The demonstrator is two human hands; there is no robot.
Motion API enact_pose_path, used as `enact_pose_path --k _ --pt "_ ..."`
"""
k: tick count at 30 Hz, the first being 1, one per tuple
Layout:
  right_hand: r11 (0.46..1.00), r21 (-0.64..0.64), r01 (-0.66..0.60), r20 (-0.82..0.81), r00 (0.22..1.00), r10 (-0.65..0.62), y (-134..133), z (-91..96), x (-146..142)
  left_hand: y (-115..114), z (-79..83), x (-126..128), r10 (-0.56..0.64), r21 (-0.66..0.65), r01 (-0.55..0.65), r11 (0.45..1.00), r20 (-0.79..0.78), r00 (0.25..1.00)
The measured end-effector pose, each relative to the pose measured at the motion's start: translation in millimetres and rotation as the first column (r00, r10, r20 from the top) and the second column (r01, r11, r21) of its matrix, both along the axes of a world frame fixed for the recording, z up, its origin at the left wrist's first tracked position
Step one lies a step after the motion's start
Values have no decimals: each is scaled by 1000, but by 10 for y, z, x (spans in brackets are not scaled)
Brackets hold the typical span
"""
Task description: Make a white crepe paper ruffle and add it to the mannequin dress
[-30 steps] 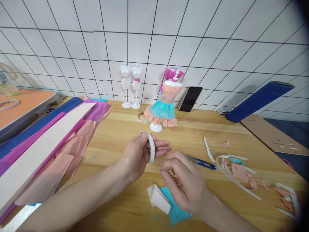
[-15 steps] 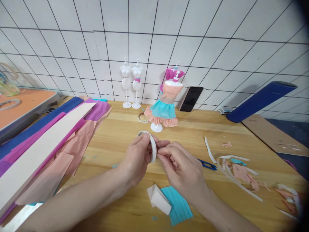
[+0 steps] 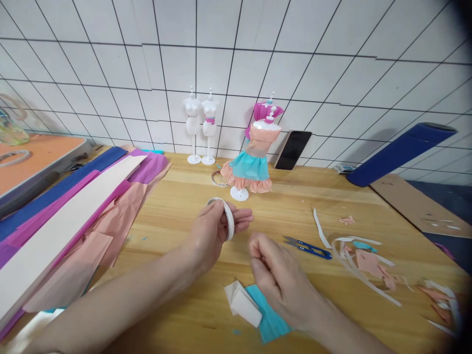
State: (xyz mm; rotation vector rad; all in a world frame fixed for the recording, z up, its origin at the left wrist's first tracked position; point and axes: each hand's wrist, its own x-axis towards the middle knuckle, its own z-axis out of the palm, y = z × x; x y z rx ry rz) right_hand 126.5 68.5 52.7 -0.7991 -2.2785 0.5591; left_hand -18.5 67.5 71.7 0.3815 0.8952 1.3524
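My left hand (image 3: 210, 227) grips a narrow roll of white tape (image 3: 229, 222) between thumb and fingers, its other fingers stretched out behind the ring. To its right, my right hand (image 3: 275, 273) is curled closed, apart from the roll; whatever its fingertips may hold is hidden. Below that hand lie a folded piece of white paper (image 3: 241, 304) and a turquoise crepe paper piece (image 3: 271, 319), partly covered by the hand. Blue thread snips (image 3: 309, 248) rest on the table just right of it. Behind the roll stands a small dress form (image 3: 254, 152) in a peach and turquoise ruffled dress.
Two white mini dress forms (image 3: 192, 123) stand by the tiled wall, near a leaning phone (image 3: 294, 150). Coloured paper sheets (image 3: 84, 206) pile at left beside an orange board (image 3: 40, 155). Tape strips and paper scraps (image 3: 368, 263) lie right, below a dark blue cylinder (image 3: 400, 153).
My right hand has drawn away from the tape roll, down and to the right, and its fingers have curled in. The roll has shifted slightly left; more of the snips shows.
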Motion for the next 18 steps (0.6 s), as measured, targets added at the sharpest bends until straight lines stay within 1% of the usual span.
enact_pose_path --k 2,5,8,9,12,15,18 --pt "991 -135 -5 -12 1000 3 -25 -53 106 22 3 -23 -18 -6 18 1000 26 999" --pt "945 -327 -16 -90 996 -15 -1 -143 320 26 0 -46 -43 -2 43 999 19 999" --pt "898 -439 -21 -162 985 -56 90 -201 588 20 7 -50 -65 -16 65 998 0 998" --pt "882 -471 -7 -181 980 -89 132 -210 691 20 11 -48 -69 -32 69 997 -11 998" --pt "850 -511 129 -173 953 -249 273 -217 1042 27 20 -37 -80 -74 76 994 -54 995" --pt "781 -553 291 -119 900 -419 398 -203 1438 31 23 -24 -102 -99 94 991 -85 991" --pt "723 -543 427 -82 830 -551 490 -182 1820 25 31 -12 -108 -127 93 988 -117 987"
